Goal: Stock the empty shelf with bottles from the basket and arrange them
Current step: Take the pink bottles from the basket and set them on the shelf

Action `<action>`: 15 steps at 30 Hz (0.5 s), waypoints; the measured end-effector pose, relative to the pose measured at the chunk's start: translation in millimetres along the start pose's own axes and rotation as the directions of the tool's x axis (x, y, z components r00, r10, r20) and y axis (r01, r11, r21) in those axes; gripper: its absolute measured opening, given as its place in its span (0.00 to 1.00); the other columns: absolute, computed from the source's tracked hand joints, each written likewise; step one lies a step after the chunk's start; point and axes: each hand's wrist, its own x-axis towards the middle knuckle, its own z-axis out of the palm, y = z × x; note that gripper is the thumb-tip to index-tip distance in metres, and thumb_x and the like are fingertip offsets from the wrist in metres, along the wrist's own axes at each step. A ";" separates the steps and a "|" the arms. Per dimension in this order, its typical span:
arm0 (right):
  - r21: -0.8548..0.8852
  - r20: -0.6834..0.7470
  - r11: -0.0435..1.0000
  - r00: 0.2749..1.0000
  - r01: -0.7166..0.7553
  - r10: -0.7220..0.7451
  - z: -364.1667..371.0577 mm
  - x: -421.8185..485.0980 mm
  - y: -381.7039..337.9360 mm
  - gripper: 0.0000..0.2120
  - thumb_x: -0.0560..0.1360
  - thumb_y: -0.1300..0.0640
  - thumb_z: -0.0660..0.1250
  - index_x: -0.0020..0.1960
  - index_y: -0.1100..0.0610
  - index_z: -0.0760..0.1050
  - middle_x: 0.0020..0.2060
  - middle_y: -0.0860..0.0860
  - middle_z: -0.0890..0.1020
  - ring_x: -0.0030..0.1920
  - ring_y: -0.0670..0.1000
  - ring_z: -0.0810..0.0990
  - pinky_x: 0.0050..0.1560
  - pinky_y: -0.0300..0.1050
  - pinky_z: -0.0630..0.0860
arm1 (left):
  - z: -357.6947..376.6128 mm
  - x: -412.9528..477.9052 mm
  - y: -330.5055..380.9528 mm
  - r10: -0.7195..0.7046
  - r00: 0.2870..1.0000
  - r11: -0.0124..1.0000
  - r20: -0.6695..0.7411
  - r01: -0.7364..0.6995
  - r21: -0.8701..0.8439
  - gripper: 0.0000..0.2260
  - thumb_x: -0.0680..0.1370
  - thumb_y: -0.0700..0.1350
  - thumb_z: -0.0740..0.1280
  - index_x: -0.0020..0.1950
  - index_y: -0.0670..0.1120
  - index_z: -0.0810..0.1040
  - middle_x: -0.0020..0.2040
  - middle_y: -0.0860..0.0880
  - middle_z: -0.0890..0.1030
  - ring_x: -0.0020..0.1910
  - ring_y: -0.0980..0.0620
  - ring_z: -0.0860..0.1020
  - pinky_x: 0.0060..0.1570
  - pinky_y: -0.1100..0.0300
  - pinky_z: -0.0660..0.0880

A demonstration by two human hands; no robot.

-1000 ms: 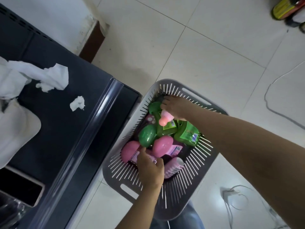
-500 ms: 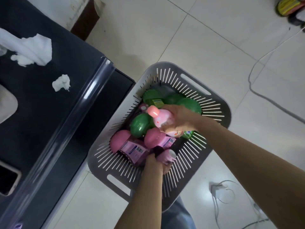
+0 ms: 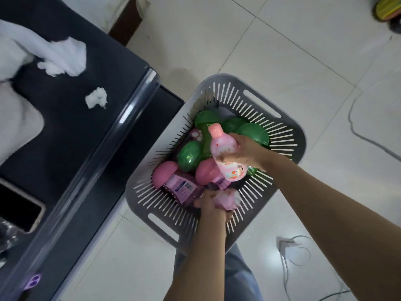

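Note:
A grey slotted basket stands on the floor with several green and pink bottles lying in it. My right hand grips a light pink bottle with a pink cap, lifted above the others. At the basket's near side my left hand grips a small pink bottle with a pale cap. A green bottle and a pink bottle with a purple label lie beneath. The shelf itself is not seen from here.
A dark cabinet top with a clear plastic front edge lies to the left, carrying crumpled white tissue and a phone. Cables and a white charger lie on the tiled floor.
My right hand has lifted the light pink bottle out from among the green ones. My left hand moved from the purple-labelled bottle to the small pink bottle and took hold of it.

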 end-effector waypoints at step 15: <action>0.164 0.103 0.974 0.979 0.157 -0.175 -28.9 -163.1 -128.7 0.17 0.66 0.62 0.73 0.53 0.55 0.73 0.44 0.52 0.83 0.43 0.48 0.83 0.44 0.39 0.79 | -49.3 -212.3 56.8 0.460 0.715 0.802 0.527 -0.589 0.100 0.20 0.61 0.34 0.77 0.50 0.43 0.76 0.38 0.47 0.82 0.40 0.48 0.81 0.47 0.50 0.76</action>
